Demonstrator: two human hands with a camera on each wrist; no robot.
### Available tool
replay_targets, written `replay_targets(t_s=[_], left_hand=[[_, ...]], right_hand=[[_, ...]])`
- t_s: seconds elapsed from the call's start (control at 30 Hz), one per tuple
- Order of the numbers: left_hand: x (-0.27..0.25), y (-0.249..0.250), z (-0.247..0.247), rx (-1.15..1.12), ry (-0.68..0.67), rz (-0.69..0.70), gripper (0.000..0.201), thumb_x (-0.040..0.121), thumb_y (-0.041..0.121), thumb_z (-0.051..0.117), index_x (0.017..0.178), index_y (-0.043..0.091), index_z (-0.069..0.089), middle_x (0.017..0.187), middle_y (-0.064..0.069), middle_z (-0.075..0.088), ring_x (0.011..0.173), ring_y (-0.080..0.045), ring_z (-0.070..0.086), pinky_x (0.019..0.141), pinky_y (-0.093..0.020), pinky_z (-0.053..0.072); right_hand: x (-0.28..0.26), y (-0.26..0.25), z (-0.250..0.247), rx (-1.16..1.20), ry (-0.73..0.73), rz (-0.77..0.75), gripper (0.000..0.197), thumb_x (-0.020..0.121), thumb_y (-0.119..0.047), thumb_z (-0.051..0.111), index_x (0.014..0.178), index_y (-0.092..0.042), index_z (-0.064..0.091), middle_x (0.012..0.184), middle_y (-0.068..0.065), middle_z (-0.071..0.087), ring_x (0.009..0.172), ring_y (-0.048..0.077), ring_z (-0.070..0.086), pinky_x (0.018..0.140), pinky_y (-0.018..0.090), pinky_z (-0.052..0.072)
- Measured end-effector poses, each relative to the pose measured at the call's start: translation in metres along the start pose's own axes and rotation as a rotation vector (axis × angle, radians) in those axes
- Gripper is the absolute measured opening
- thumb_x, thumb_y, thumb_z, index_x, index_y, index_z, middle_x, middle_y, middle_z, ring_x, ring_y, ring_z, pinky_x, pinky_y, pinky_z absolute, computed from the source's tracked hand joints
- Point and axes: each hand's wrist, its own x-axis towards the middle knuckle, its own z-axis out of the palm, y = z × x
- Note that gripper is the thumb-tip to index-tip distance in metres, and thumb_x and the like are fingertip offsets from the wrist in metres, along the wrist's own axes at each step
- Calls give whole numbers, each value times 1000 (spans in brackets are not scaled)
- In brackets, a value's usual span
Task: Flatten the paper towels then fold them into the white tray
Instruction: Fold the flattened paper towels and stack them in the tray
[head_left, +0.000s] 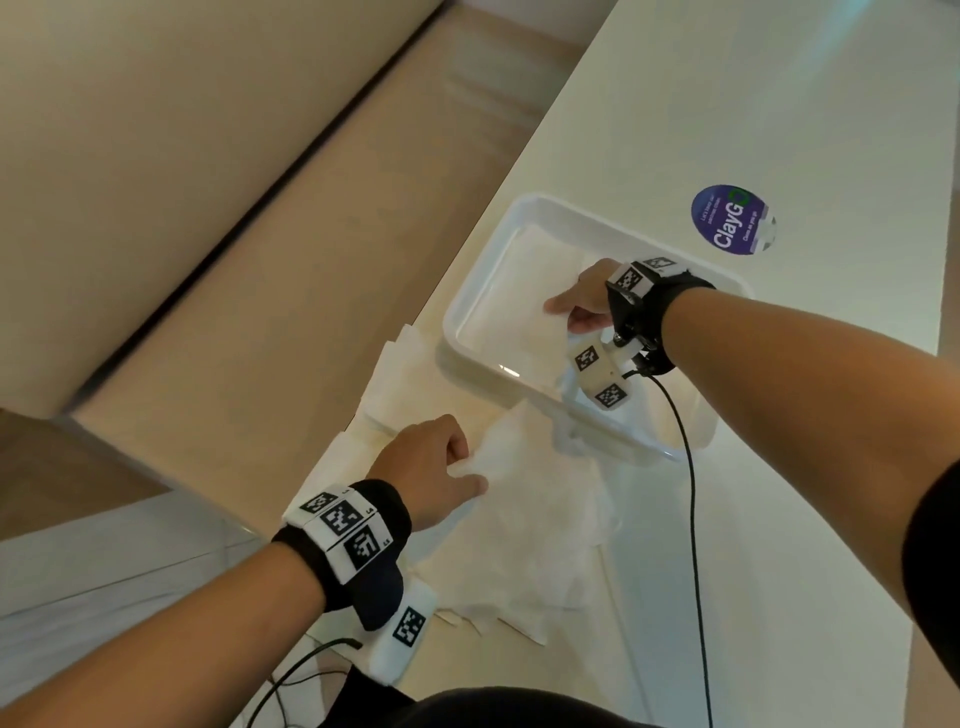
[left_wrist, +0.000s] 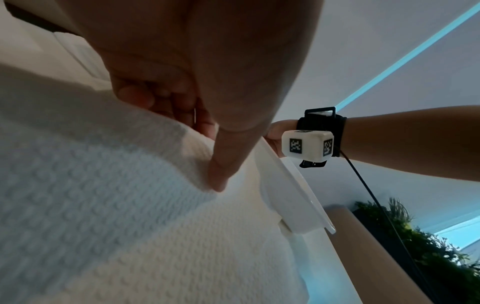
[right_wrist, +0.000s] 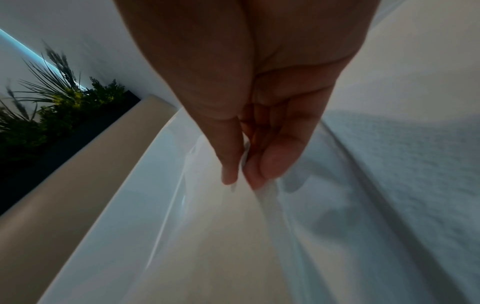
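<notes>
My right hand (head_left: 584, 306) reaches into the white tray (head_left: 470, 306), thumb and fingers pinching a folded paper towel (head_left: 519, 296). My left hand (head_left: 434, 467) pinches another towel (head_left: 540, 519) on the counter (head_left: 779, 130).

Towel (head_left: 524, 291) in tray (head_left: 470, 301) – table (head_left: 727, 104).

White embossed paper towels (head_left: 524, 530), white tray (head_left: 467, 306), purple sticker (head_left: 730, 219)
</notes>
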Motion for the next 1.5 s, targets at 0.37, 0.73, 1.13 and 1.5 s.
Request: replay_targets(t_s=[0.37, 0.73, 1.13, 1.5], left_hand=[[-2, 1, -1, -132, 32, 23, 13, 88, 31, 64, 88, 27, 52, 79, 8, 51, 68, -7, 47, 67, -19, 41], [-2, 5, -7, -195, 6, -11, 11, 89, 17, 57, 97, 18, 49, 80, 4, 53, 67, -10, 47, 62, -18, 40], [-20, 13, -26, -170, 20, 215, 7, 95, 27, 55, 90, 25, 59, 87, 7, 66, 66, 3, 54, 62, -10, 38], [-28, 65, -37, -869, 66, 294, 18, 97, 18, 51, 110, 5, 49, 103, -17, 65, 95, -26, 59, 92, -50, 47]], right_hand=[[9, 0, 1, 165, -1, 32, 21, 81, -27, 75, 82, -8, 67, 67, 0, 74, 76, 13, 72, 89, 28, 54], [3, 3, 1, 2, -1, -6, 31, 78, -36, 76, 83, -6, 70, 73, 5, 75, 74, 15, 73, 85, 31, 56], [-82, 8, -11, -211, 146, -339, 50, 80, -48, 68, 111, -10, 61, 91, 2, 71, 82, 16, 70, 81, 35, 56], [-163, 71, 15, 285, -27, -382, 76, 61, -70, 69, 113, -18, 52, 101, -3, 67, 94, 14, 67, 93, 43, 52]])
